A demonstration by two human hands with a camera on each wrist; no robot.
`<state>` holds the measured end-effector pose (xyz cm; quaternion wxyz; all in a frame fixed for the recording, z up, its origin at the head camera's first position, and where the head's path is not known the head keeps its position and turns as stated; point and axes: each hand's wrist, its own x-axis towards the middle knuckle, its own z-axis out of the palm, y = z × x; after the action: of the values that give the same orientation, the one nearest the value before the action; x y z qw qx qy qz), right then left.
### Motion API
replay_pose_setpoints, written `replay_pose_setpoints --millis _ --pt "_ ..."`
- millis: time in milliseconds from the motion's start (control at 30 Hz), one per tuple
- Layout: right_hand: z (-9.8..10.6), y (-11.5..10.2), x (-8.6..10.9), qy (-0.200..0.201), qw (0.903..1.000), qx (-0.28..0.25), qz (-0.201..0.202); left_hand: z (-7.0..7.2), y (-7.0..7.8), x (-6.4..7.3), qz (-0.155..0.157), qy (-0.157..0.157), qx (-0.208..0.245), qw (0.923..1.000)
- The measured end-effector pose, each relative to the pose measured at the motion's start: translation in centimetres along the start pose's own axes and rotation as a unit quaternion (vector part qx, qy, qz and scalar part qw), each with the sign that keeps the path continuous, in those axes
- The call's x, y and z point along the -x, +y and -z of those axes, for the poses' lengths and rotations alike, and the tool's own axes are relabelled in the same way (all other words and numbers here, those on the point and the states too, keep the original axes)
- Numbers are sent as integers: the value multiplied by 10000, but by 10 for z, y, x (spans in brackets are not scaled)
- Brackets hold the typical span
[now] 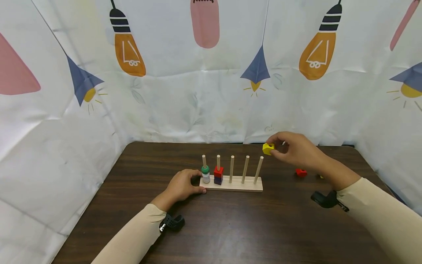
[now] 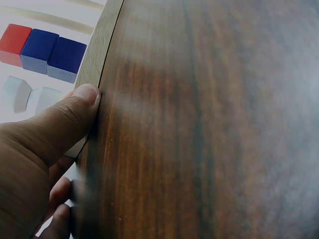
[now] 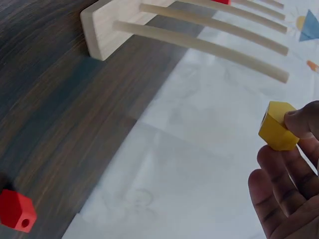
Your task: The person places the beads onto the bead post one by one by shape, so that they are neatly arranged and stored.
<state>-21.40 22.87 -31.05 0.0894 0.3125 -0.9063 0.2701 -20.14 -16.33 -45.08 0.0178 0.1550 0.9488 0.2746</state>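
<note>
A wooden peg rack (image 1: 242,186) with several upright pegs lies on the table. My left hand (image 1: 182,185) grips its left end, thumb along the front edge; the thumb (image 2: 83,97) shows there in the left wrist view too. White beads (image 1: 206,178) with a green bead (image 1: 205,169) on top sit on the leftmost peg. The second peg carries blue cubes (image 2: 50,52) under a red cube (image 2: 14,44). Above and right of the rack, my right hand (image 1: 298,150) pinches a yellow hexagonal bead (image 3: 278,127) between thumb and fingers. The other three pegs are bare.
A red bead (image 1: 301,172) lies on the table right of the rack, below my right hand. Near it a bit of a yellow piece (image 1: 321,176) shows, mostly hidden by my right forearm. A printed white curtain (image 1: 204,102) hangs behind the dark wooden table (image 1: 247,227).
</note>
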Motion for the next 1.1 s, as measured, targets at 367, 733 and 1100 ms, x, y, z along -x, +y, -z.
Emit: replay_pose_setpoints --millis 367,733,1100 --pt "-4 -15 -11 109 9981 -378 470 0 0 0 6 -5 -20 10000" --pt "-17 -34 -22 51 9958 -690 602 1 1 0 0 14 -29 10000" --pt "-35 -49 -32 -74 9932 -1014 563 1 0 1 4 16 -25 10000"
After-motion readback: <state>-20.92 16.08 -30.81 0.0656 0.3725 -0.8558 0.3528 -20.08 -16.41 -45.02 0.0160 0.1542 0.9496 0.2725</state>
